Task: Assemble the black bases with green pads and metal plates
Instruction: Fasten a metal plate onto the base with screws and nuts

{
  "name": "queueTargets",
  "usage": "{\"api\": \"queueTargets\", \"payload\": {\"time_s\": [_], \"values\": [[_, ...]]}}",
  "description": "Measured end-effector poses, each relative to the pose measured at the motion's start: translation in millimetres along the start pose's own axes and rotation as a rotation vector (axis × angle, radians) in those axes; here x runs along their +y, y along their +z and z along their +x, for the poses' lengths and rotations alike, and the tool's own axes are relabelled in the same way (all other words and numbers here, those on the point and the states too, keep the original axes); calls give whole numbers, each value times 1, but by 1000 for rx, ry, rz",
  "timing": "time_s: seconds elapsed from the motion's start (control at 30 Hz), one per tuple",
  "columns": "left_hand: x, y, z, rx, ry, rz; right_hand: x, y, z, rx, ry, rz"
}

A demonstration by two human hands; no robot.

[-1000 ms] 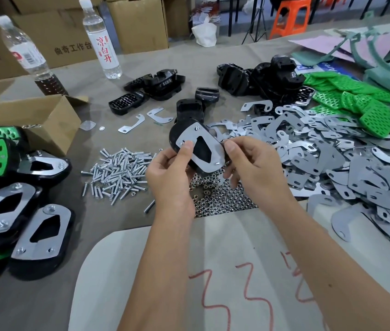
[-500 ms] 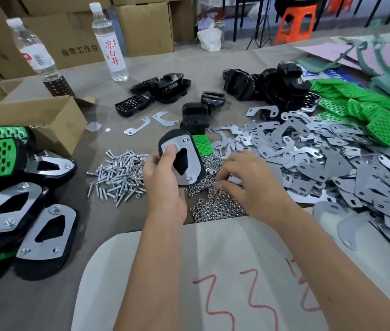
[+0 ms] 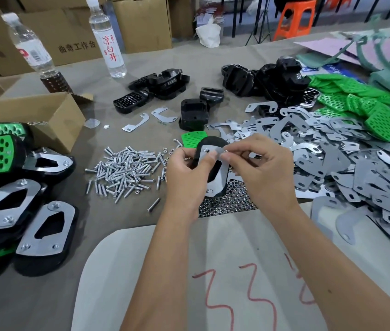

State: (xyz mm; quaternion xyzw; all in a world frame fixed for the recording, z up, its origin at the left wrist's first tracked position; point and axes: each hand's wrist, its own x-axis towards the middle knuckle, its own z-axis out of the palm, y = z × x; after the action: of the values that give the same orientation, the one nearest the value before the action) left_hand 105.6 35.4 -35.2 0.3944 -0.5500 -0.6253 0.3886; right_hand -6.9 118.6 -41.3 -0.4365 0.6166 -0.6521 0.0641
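Note:
My left hand grips a black base with a metal plate laid on its upper face, thumb pressed on the plate. My right hand pinches a small nut at the plate's top right corner. A green pad lies on the table just behind the base. Loose nuts sit in a pile under my hands, with screws heaped to the left. Loose metal plates cover the right side. Green pads and black bases are piled at the back right.
Finished assemblies are stacked at the left edge beside an open cardboard box. Two water bottles stand at the back left. More black bases lie mid-table. A white sheet with red marks lies in front.
My right hand went to the nut pile, then came back up to the plate's top corner with a nut. My left hand kept hold of the base and turned it more upright.

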Motion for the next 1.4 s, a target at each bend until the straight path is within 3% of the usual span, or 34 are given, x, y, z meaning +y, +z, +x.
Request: {"api": "queueTargets", "payload": {"time_s": [0.5, 0.87, 1.07, 1.23, 1.4], "values": [[-2, 2, 1, -17, -144, -193, 0, 0, 1, -43, 35, 120], [-4, 8, -4, -31, -116, -187, 4, -1, 2, 33, 38, -8], [-2, 8, -2, 57, -147, -243, -5, -1, 0, -68, 62, 77], [-3, 8, 1, 109, -169, -261, -6, -5, -2, 33, 76, 71], [-6, 10, -2, 84, -141, -229, -9, 0, -1, -99, 106, 91]]}}
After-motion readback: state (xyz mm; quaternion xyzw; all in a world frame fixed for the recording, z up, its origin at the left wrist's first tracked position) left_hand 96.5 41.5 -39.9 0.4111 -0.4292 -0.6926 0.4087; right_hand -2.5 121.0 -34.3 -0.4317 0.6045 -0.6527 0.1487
